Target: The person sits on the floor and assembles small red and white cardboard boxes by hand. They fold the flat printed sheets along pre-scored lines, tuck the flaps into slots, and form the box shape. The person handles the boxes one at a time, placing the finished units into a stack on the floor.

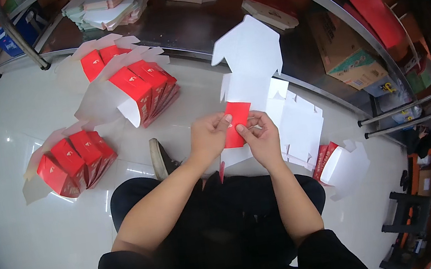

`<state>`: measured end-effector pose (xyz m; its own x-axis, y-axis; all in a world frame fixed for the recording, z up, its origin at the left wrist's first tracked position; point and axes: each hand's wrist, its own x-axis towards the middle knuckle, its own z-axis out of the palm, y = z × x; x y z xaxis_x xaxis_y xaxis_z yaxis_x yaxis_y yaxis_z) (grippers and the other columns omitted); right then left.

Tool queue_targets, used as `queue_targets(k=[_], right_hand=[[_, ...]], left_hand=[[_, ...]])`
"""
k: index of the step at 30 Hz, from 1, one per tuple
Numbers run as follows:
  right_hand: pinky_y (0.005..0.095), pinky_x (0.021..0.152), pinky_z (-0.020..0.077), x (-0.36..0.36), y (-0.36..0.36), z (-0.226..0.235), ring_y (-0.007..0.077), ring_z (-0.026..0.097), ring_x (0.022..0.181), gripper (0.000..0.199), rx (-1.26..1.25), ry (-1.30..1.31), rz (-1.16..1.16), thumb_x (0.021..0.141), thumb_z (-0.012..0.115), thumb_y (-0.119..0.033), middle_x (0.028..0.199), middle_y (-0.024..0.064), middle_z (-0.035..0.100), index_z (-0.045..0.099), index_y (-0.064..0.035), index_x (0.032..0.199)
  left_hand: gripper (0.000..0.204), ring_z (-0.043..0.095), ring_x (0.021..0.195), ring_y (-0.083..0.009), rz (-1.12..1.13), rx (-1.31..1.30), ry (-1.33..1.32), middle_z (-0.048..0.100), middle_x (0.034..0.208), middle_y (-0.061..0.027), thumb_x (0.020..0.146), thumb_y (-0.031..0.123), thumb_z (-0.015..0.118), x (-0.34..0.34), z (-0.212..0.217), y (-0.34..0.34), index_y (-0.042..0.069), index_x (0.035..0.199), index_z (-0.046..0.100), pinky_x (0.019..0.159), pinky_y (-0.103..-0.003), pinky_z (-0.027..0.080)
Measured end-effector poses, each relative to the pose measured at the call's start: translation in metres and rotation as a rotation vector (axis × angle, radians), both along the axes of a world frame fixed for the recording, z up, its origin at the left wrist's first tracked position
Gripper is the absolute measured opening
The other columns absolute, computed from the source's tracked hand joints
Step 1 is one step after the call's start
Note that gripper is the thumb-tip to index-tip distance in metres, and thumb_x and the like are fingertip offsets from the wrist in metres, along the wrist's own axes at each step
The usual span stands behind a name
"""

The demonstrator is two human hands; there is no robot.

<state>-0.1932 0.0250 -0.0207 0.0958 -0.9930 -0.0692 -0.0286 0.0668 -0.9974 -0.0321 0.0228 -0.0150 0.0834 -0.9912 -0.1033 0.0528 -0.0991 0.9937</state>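
A flat carton blank (248,69), white on the inside and red on the outside, stands up in front of me. My left hand (209,135) pinches the edge of its red folded flap (235,120) from the left. My right hand (261,138) grips the same flap from the right, thumb on the red face. Beneath and to the right lies a stack of white unfolded blanks (300,128).
Rows of folded red cartons lie on the white floor at left (73,162) and further back (146,89). More lie at right (335,164). A shoe (161,158) sits by my knee. A dark table (184,26) holds flat stacks; cardboard boxes (344,50) stand behind.
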Motion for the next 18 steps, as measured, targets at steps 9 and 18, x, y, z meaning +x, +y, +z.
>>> queue_targets(k=[9, 18], right_hand=[[0.025, 0.069, 0.0512, -0.042, -0.012, 0.041, 0.0113, 0.063, 0.079, 0.02, -0.059, -0.127, -0.319, 0.095, 0.068, -0.01, 0.09, 0.0078, 0.068, 0.063, 0.0052, 0.107], [0.0295, 0.074, 0.0519, -0.041, -0.002, 0.007, 0.013, 0.063, 0.081, 0.026, -0.107, 0.207, -0.239, 0.086, 0.079, -0.011, 0.089, 0.0066, 0.067, 0.065, 0.0, 0.104]], left_hand=[[0.017, 0.066, 0.065, -0.0351, -0.206, -0.493, -0.803, 0.068, 0.073, -0.0171, 0.087, 0.012, 0.063, -0.006, -0.017, 0.01, 0.006, 0.095, 0.077, 0.059, -0.043, 0.052], [0.023, 0.071, 0.067, -0.0237, -0.001, -0.277, -0.287, 0.07, 0.074, -0.0175, 0.094, 0.015, 0.063, -0.014, 0.003, 0.006, 0.001, 0.108, 0.074, 0.063, -0.032, 0.053]])
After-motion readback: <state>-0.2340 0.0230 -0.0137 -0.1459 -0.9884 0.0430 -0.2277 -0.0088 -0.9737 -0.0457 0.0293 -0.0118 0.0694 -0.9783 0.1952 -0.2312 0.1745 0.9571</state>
